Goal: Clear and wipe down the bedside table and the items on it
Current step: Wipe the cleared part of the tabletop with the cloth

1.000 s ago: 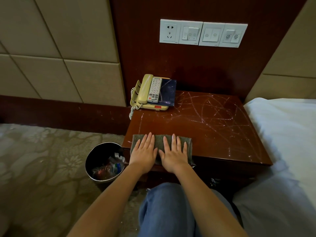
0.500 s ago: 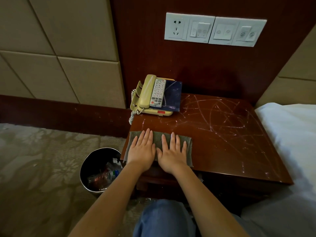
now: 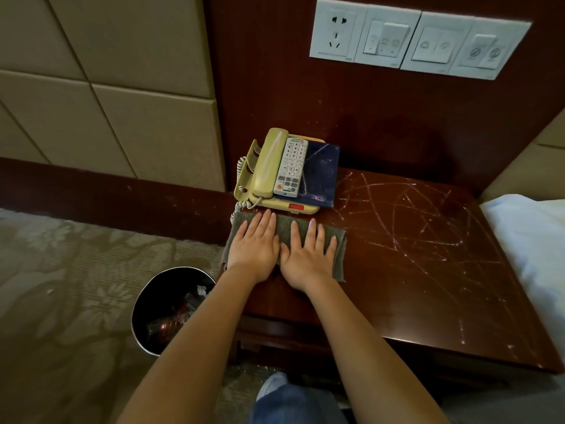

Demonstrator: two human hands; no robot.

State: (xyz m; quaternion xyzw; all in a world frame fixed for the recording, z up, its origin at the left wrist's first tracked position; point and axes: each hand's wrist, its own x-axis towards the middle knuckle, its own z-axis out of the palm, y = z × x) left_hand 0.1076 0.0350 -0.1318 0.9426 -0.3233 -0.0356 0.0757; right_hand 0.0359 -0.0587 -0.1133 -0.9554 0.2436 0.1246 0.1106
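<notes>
A folded grey-green cloth (image 3: 337, 240) lies on the left part of the dark red bedside table (image 3: 428, 289). My left hand (image 3: 255, 246) and my right hand (image 3: 307, 255) press flat on it side by side, fingers straight and pointing to the wall. Just beyond the cloth stands a yellow telephone (image 3: 266, 166) with a white remote control (image 3: 290, 168) and a dark blue booklet (image 3: 321, 175) on top of it. White scribble marks cover the table's right part.
A round metal bin (image 3: 146, 325) holding rubbish stands on the patterned carpet left of the table. White bedding (image 3: 532, 237) borders the table on the right. A white socket and switch panel (image 3: 415, 41) sits on the wooden wall above.
Both hands have pushed the cloth away from the front edge toward the telephone. The camera has moved closer to the table.
</notes>
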